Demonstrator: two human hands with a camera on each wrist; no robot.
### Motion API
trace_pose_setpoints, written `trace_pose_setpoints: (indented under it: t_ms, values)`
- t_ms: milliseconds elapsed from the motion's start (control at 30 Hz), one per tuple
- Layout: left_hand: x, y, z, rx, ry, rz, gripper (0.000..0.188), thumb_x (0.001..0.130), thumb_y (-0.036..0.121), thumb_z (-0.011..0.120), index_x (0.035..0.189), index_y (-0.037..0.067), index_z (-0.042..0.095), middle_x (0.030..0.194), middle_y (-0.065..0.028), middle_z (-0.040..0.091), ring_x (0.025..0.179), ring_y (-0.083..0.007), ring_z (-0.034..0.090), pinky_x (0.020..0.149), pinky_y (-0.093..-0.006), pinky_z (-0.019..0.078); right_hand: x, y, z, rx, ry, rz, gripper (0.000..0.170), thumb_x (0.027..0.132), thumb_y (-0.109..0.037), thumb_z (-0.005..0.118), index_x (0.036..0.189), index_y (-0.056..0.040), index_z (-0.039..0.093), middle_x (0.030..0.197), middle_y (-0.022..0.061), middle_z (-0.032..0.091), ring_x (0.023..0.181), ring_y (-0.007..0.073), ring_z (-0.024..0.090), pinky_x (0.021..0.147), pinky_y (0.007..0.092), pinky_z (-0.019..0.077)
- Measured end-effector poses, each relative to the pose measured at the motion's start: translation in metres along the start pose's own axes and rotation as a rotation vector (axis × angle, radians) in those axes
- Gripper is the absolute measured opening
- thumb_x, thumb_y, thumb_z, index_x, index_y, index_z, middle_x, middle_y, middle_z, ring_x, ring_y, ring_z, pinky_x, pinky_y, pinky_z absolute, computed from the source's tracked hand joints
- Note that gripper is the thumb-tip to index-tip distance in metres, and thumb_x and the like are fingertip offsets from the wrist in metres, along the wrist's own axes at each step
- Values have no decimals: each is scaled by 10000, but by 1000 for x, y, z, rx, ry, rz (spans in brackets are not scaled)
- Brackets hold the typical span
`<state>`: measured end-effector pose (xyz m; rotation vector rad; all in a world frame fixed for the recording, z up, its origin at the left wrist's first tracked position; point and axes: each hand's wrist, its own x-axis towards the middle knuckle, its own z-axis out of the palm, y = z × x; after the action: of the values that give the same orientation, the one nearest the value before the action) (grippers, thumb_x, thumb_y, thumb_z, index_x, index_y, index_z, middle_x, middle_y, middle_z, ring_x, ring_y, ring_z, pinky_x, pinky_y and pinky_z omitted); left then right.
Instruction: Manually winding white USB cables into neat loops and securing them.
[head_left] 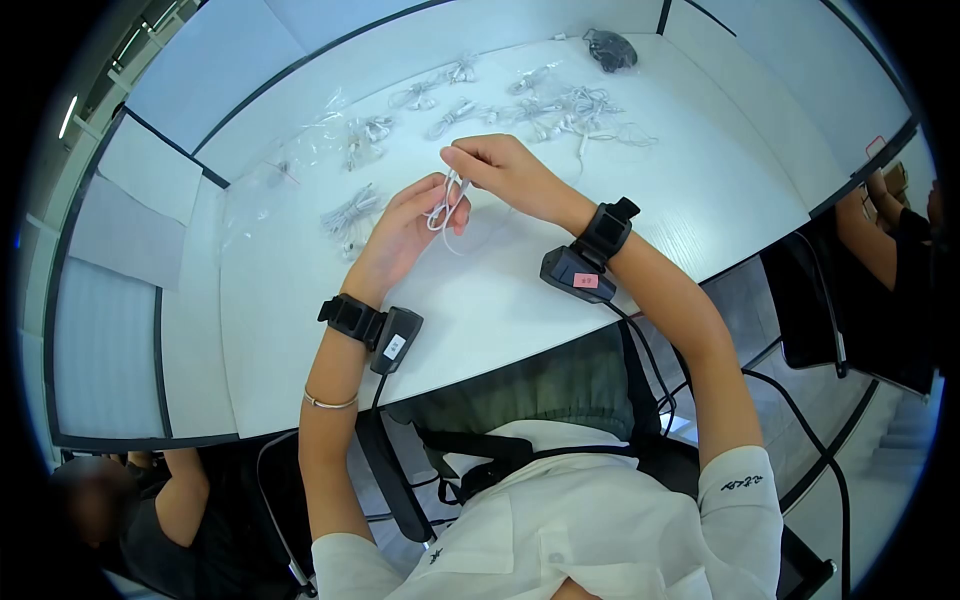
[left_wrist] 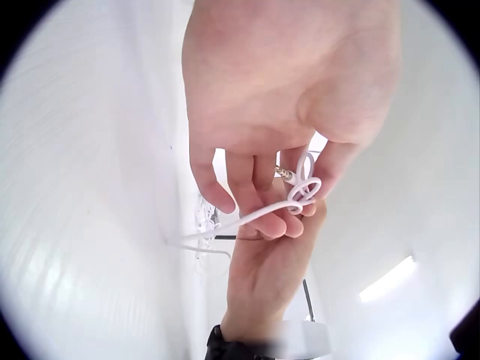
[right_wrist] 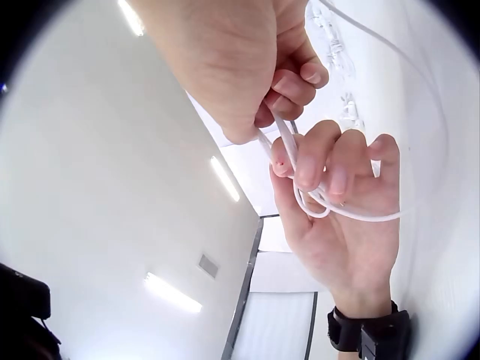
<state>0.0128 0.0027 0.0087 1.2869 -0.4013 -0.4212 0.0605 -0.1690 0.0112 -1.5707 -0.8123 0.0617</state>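
A white cable [head_left: 443,212] is looped between the two hands above the table. My right hand [head_left: 515,175] pinches its upper loops between thumb and fingers. From the left, my left hand [head_left: 397,235] holds the lower part of the same loops, its fingers curled round them in the right wrist view. A gold-tipped plug [left_wrist: 283,172] shows among the left fingers in the left wrist view. One strand [right_wrist: 375,218] trails away from the hands in an arc over the tabletop.
Several bundled white cables [head_left: 350,210] lie at the table's left and along its back, some in clear plastic bags [head_left: 320,125]. A dark bundle [head_left: 610,50] lies at the back. Low white partitions [head_left: 330,75] border the white table [head_left: 690,200]. Other people sit at both sides.
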Motion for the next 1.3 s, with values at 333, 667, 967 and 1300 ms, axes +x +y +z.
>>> trace_pose_setpoints:
  t_ms: [333, 667, 967, 1300]
  values:
    - [-2, 0, -2, -66, -65, 15, 227, 889, 268, 442, 855, 55, 513, 840, -94, 522, 845, -178, 479, 817, -308, 363, 3, -4, -9, -109, 14, 0, 368, 904, -266, 480, 682, 28, 456, 563, 35, 330, 549, 116, 296, 496, 293, 281]
    - [-2, -7, -2, -57, -43, 36, 255, 876, 288, 468, 871, 49, 554, 908, -113, 559, 918, -205, 502, 889, -345, 351, 5, 0, -21, 38, 34, 22, 368, 932, -294, 452, 644, -77, 378, 582, -53, 268, 528, 54, 256, 477, 224, 237]
    - [2, -9, -4, -76, 52, 130, 132, 838, 164, 545, 910, 56, 559, 942, -69, 566, 904, -181, 511, 865, -317, 371, 6, 2, -21, 15, 92, 27, 377, 920, -289, 462, 642, -42, 398, 573, -33, 295, 529, 67, 269, 473, 246, 252]
    - [1, -7, -3, 22, 261, 60, 111, 853, 187, 570, 898, 106, 509, 899, -14, 556, 864, -131, 515, 827, -285, 383, 2, 4, -12, -98, 128, 1, 383, 922, -299, 459, 638, -59, 363, 581, -39, 283, 545, 57, 266, 481, 237, 245]
